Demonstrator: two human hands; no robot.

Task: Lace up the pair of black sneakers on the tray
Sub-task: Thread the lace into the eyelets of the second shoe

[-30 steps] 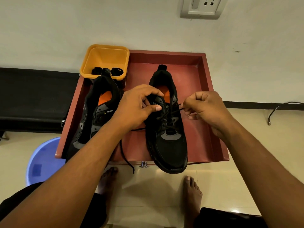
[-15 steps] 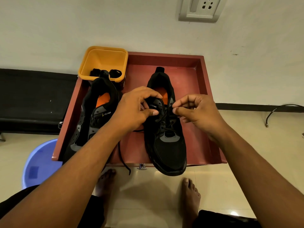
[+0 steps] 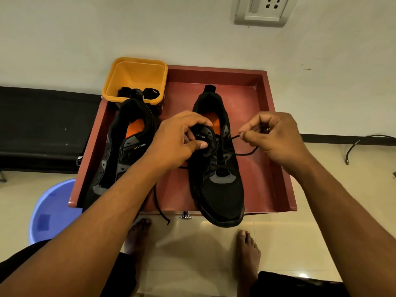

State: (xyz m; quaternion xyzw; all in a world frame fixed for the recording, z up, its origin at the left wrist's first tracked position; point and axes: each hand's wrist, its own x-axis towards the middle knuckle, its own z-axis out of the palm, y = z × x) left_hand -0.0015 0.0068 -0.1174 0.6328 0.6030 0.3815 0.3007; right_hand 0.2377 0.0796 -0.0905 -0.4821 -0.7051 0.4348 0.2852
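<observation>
Left hand (image 3: 177,140) was curled over the tongue and collar of the right-side sneaker (image 3: 216,189), thumb pressed down next to the upper eyelets, so it had a proper grip on the shoe. Right hand (image 3: 274,138) sat at about 3 o'clock from it, thumb and forefinger pinching the black lace (image 3: 246,154), other fingers curled in. The lace ran from the top eyelets out to that pinch, then drooped back toward the shoe in a loop.

That sneaker lay in the middle of the red-brown tray (image 3: 270,172), heel at 12 and toe at 6, with the toe poking just over the tray's front edge. Lace was crossed through the lower eyelets.

The left-side sneaker (image 3: 120,153) lay at 9 o'clock from it, along the tray's left wall, with its orange insole showing and CLYMB on the tongue. It was partly hidden by the left forearm, so I couldn't tell how much lacing it had. A loose lace end (image 3: 159,207) came out from under that forearm and dangled past the front edge at about 7 o'clock.

Yellow tub (image 3: 137,76) sat at the tray's 11 o'clock corner with some black stuff bunched inside, couldn't make out what. Around the tray were a blue basin (image 3: 49,213) on the floor at 8 o'clock, a long black bench (image 3: 42,125) at 9, a wall socket (image 3: 263,9) at 1 and a thin cable (image 3: 360,140) at 3. Bare feet (image 3: 248,251) were on the tiles at 6.
</observation>
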